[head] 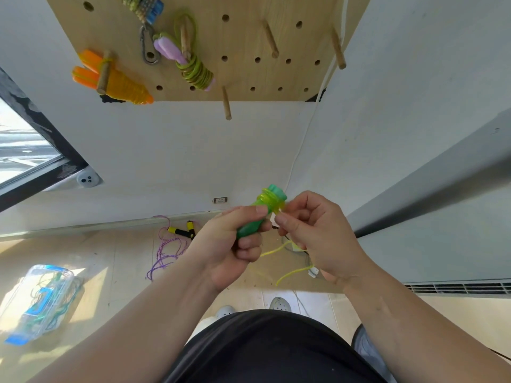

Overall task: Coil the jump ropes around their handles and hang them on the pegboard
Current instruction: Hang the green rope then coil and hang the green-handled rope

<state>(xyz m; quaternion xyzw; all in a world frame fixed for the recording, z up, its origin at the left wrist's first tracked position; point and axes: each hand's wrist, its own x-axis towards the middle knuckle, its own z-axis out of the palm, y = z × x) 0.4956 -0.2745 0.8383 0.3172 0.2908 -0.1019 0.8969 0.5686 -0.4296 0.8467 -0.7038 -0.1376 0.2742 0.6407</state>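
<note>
A clear plastic box [37, 297] sits on the floor at the far left, with blue clips and more ropes inside it. Up on the wall, the wooden pegboard [290, 42] has an orange jump rope [116, 81] wound up and hung on a peg at its left corner. Just right of that one hangs a green rope with purple handles [190, 64], wound up too and looped on its own peg. Down on the floor by the wall lies a loose purple rope [166, 252] with yellow and black handles.

In the middle, in front of the person, the left hand [229, 244] has its fingers curled tight round two green handles [272, 196] and holds them up, tilted to the right. A few turns of yellow-green rope [293, 272] go round the top of the handles. The rest hangs loose down toward the floor. The right hand [312, 230] pinches that rope between thumb and finger, just beside the top of the handles.
</note>
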